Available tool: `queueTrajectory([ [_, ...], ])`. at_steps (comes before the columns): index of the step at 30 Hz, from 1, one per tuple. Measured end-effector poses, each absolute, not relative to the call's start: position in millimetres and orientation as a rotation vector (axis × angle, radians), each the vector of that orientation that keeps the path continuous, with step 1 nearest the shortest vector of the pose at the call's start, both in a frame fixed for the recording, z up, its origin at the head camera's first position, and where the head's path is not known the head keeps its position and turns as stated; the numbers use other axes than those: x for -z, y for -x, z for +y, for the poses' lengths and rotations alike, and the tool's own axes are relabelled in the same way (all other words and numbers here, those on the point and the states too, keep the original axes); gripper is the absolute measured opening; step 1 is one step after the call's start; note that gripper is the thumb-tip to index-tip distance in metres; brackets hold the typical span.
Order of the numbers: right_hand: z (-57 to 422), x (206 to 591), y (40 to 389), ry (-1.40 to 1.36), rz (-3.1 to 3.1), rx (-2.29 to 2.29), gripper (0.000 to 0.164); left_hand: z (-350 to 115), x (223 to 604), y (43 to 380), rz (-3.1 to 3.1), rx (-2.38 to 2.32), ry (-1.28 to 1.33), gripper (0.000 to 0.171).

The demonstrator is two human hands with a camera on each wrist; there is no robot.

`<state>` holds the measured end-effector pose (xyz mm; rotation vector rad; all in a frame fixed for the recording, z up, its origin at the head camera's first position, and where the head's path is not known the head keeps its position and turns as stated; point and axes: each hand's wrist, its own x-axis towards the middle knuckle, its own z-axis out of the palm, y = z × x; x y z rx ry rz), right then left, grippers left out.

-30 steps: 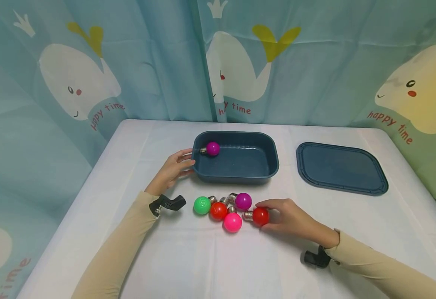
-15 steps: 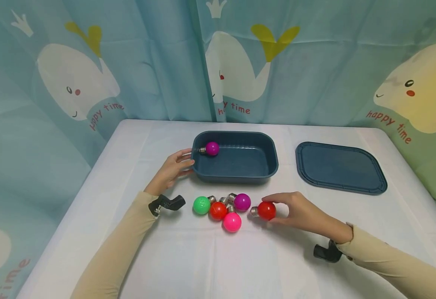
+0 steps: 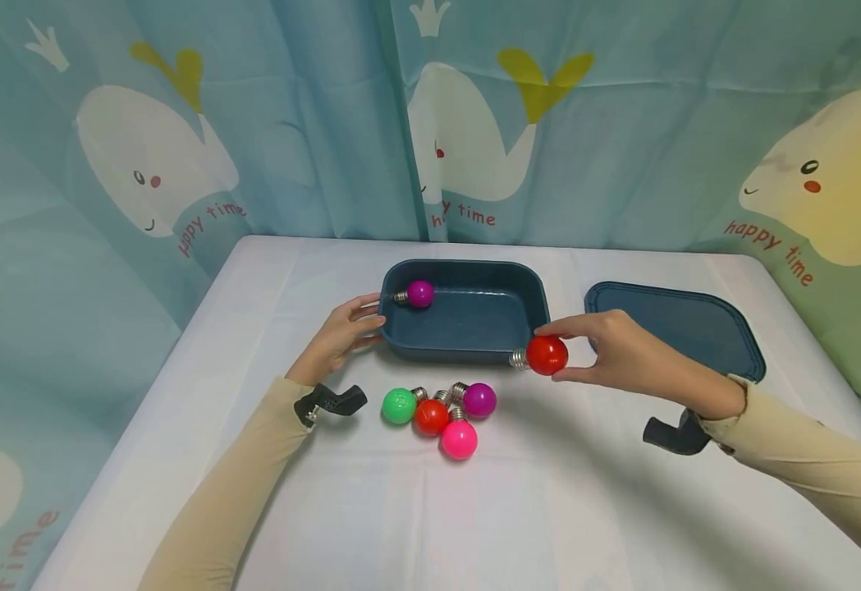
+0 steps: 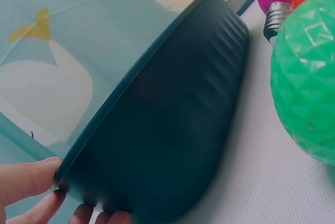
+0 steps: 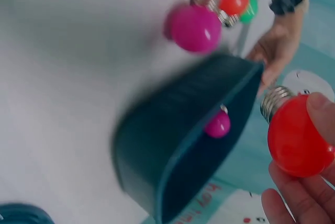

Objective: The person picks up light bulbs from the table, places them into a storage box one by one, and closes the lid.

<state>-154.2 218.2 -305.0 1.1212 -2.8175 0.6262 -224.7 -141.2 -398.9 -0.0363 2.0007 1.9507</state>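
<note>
Bent towards the dark blue plastic box (image 3: 467,358) from its left, my left hand (image 3: 336,335) rests its fingertips on the end wall, with the thumb (image 4: 31,179) at the rim. My right hand (image 3: 629,361) pinches a red light bulb (image 3: 547,355) between thumb and fingers, raised at the box's near right corner. Its metal screw base points left. One purple bulb (image 3: 420,294) lies inside the box at the left. On the table in front are a green bulb (image 3: 399,406), an orange-red bulb (image 3: 431,417), a pink bulb (image 3: 460,440) and another purple bulb (image 3: 480,400).
A flat dark blue lid (image 3: 681,328) lies right of the box, partly covered by the right hand. White cloth (image 3: 371,525) covers the table. A blue curtain (image 3: 312,123) with whale prints hangs behind it.
My right hand has lifted the red bulb off the table, away from the other bulbs, then up and forward to the box's near right corner. The left hand stays at the box.
</note>
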Motion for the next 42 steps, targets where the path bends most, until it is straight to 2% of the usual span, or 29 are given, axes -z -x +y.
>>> queueTrajectory([
  [8,213,279,185,-1.112,-2.89,-0.684,0.052,-141,400,223,1.983,-1.967,0.046,0.056],
  [16,209,276,217,-1.142,-2.98,-0.794,0.051,-141,402,223,1.968,-1.972,0.067,0.056],
  [42,159,323,300,-1.083,-3.034,-1.036,0.046,-141,399,224,1.996,-1.96,0.075,0.056],
])
